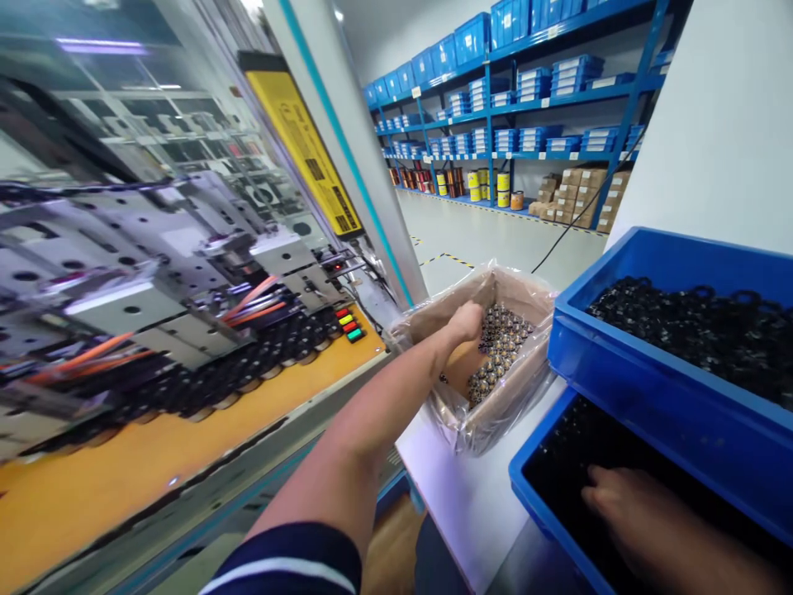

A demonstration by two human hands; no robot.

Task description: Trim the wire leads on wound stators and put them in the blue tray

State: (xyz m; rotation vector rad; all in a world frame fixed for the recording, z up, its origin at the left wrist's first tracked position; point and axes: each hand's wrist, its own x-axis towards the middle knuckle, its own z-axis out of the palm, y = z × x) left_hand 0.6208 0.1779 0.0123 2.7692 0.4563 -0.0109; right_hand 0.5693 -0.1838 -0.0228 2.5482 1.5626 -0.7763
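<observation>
My left hand [467, 321] reaches into a plastic-lined cardboard box [427, 326], over many small round metal parts [505, 335]. Its fingers are curled closed, and whatever they hold is hidden from view. Low on the right, my right hand [619, 496] is down inside the lower blue bin [536, 487], among small black parts [567, 434] in deep shadow. Thumb and fingers are drawn together there; I cannot make out what is between them.
An upper blue bin [644, 372] heaped with black rings [694, 322] overhangs the lower one. To the left stands a machine with metal blocks [154, 314] and a row of black parts [248, 372] along an orange surface [186, 454]. Blue shelving [489, 107] stands behind.
</observation>
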